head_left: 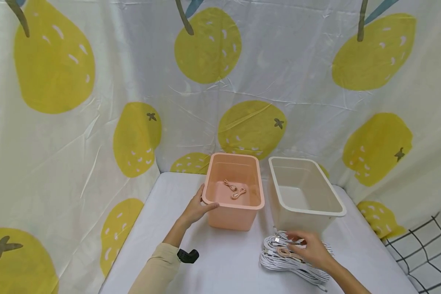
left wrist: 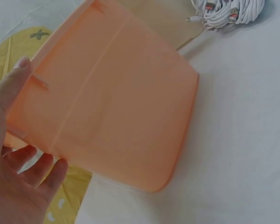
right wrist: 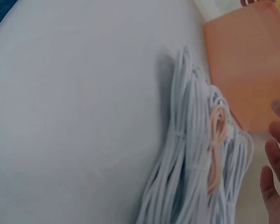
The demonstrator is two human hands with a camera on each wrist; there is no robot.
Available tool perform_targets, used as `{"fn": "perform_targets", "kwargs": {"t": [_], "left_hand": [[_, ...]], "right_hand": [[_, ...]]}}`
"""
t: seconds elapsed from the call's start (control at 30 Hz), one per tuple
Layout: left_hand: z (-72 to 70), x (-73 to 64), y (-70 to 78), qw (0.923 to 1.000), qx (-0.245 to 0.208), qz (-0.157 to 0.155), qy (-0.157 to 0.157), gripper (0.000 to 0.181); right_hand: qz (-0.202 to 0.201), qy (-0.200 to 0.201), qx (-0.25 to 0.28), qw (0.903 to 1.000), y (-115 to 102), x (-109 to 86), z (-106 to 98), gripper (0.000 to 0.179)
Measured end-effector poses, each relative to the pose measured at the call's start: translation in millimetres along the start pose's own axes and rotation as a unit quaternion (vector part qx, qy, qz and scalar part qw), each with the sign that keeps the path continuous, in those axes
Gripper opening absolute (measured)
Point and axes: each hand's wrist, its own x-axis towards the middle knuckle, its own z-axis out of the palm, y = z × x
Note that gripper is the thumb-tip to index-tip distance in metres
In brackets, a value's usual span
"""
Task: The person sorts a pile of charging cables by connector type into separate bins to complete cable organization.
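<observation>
My left hand [head_left: 195, 209] grips the near left corner of a peach plastic bin [head_left: 232, 217], its thumb on the rim and fingers against the side. Two small peach cable bundles [head_left: 239, 193] lie on that bin's floor. My right hand [head_left: 313, 251] hovers over a pile of white cable bundles [head_left: 279, 263], fingers apart and slightly bent, with nothing between them. A peach cable bundle [right wrist: 216, 140] lies on top of the white ones. In the left wrist view, white cable plugs [left wrist: 233, 14] stick out of the pile.
A cream bin [head_left: 297, 222] stands to the right of the peach one, behind the cable pile; no contents show in it. Both sit on a white-covered table [head_left: 220, 261]. A fruit-patterned curtain [head_left: 301, 57] hangs behind, with a black grid pattern [head_left: 426, 245] at right.
</observation>
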Motion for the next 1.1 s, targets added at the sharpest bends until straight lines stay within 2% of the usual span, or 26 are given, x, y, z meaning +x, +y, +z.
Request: {"fn": "perform_targets", "kwargs": {"t": [0.3, 0.53, 0.77, 0.97, 1.1], "left_hand": [[-0.6, 0.8, -1.4, 1.0000, 0.001, 0.000, 0.005, 0.115], [0.0, 2.7, 1.6, 1.0000, -0.007, 0.002, 0.000, 0.108], [0.4, 1.3, 1.0, 0.9999, -0.011, 0.001, 0.001, 0.110], [0.7, 0.7, -1.7, 1.0000, -0.009, 0.002, 0.001, 0.114], [1.1, 0.6, -2.3, 1.0000, -0.002, -0.001, 0.001, 0.115]], "right_hand": [[0.070, -0.036, -0.012, 0.9969, 25.1, -24.4, 9.1, 0.029], [0.046, -0.035, -0.065, 0.9962, 33.0, -29.3, 8.6, 0.026], [0.033, -0.090, -0.102, 0.9901, 29.7, -26.8, 7.5, 0.021], [0.035, -0.140, -0.082, 0.9861, 26.1, -23.5, 5.8, 0.022], [0.042, -0.146, -0.058, 0.9867, 27.4, -22.6, 6.9, 0.020]]}}
